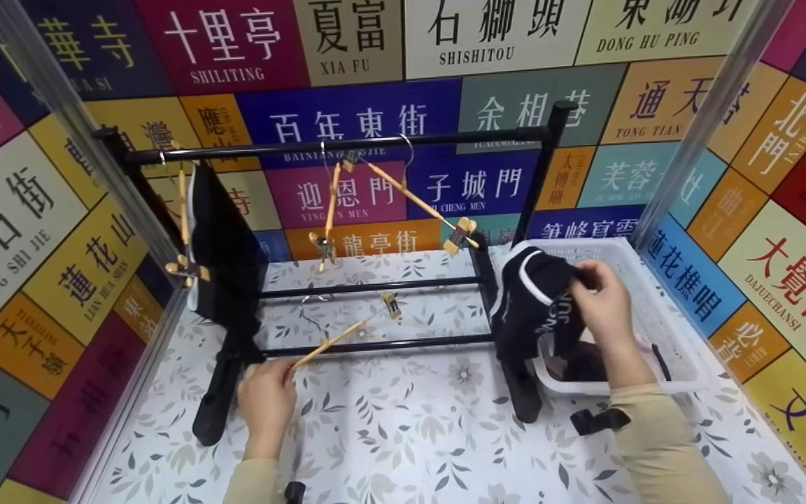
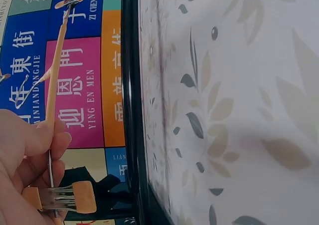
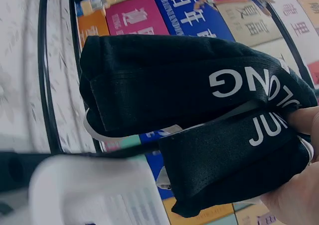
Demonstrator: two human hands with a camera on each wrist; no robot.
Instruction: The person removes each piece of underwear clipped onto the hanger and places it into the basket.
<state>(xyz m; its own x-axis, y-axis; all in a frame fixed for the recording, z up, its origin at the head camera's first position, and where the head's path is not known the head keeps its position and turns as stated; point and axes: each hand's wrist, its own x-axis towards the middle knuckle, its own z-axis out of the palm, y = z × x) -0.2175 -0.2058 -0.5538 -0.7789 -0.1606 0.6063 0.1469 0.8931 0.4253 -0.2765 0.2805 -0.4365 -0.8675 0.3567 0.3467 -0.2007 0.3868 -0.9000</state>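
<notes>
My left hand [image 1: 266, 399] grips a wooden clip hanger [image 1: 333, 343] near one end, low in front of the rack. The hanger's metal hook stands up from its middle, and a clip [image 2: 84, 197] shows by my fingers in the left wrist view. With thumb and fingers my right hand [image 1: 602, 304] pinches the edge of a black garment [image 1: 536, 301] with white trim and white lettering. Bunched and folded, the garment hangs over the near left side of a white plastic bin [image 1: 616, 386]. In the right wrist view its folds droop away from my thumb.
A black clothes rack [image 1: 438, 140] stands across the middle, with two lower bars. Empty clip hangers [image 1: 413, 198] hang from its top rail. A dark garment [image 1: 224, 245] hangs clipped at the left end. Dark cloth [image 1: 585, 364] lies in the bin. Sign-patterned walls enclose the table.
</notes>
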